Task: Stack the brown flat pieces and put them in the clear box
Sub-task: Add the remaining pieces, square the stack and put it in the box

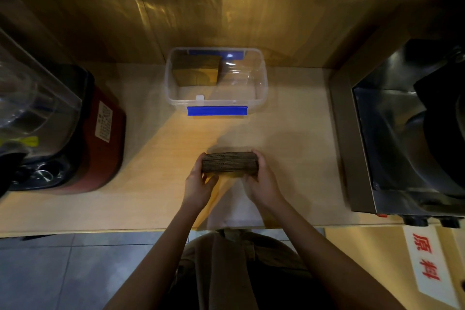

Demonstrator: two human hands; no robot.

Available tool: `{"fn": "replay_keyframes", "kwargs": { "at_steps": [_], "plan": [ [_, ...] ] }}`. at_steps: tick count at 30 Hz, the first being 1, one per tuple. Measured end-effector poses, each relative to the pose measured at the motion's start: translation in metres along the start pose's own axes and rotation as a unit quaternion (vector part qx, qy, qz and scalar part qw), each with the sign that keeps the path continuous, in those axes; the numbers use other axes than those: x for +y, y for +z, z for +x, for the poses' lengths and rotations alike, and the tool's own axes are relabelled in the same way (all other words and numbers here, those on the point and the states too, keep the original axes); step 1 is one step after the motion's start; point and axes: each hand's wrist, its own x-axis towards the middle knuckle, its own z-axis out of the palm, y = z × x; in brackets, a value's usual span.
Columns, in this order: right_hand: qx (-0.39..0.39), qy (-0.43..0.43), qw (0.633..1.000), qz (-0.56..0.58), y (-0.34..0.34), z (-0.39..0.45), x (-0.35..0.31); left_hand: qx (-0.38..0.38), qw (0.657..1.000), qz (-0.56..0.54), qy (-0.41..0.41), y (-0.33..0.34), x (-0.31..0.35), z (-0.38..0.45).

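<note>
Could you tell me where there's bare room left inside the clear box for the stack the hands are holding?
The right half of the clear box is bare. The left rear corner holds brown pieces. Bare counter lies between the stack, held by left hand and right hand, and the box.

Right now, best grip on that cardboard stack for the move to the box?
Probably the two short ends of the cardboard stack, squeezed inward from left and right, as the left hand and right hand do. Loose layers would otherwise fan out.
</note>
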Motion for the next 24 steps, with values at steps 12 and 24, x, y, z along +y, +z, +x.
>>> {"fn": "replay_keyframes", "kwargs": {
  "at_steps": [12, 24],
  "plan": [
    [0.006, -0.012, 1.0, 0.01, 0.011, -0.002, -0.007, 0.034, 0.999, -0.014, 0.003, 0.001, -0.001, 0.006],
    [-0.06, -0.005, 0.988, -0.141, -0.01, 0.02, -0.015, 0.006, 0.993, 0.11, 0.041, -0.017, -0.002, 0.018]
  ]
}}
